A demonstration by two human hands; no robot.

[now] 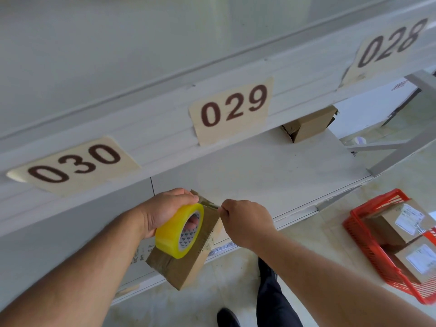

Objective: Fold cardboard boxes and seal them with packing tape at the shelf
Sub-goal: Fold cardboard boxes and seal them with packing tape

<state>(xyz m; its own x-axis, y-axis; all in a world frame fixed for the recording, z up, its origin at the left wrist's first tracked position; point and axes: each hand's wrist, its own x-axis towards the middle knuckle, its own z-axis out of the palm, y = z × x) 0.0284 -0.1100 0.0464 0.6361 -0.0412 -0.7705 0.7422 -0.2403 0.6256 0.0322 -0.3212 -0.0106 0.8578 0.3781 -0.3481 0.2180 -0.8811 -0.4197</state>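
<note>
I see the cardboard box [188,265] lying at the front edge of the white shelf [271,166], one corner hanging past the lip; it is plain brown, folded shut, with glossy tape strips across its near end and along its top. On it sits the roll of yellow packing tape [175,232], standing on edge with a printed white core. Farther back on the same shelf a second small box [309,125] lies with a ragged open flap. On the floor to the right a red plastic basket [361,234] holds two brown parcels [398,223] with white labels. My left hand [165,208] is curled over the roll, fingers reaching into its core, gripping it against the box. My right hand [245,223] is closed in a pinch, thumb and forefinger nipping the free end of tape [211,204] drawn from the roll, just above the box's far edge. Number cards 030, 029 and 028 hang on the shelf rail above.
</note>
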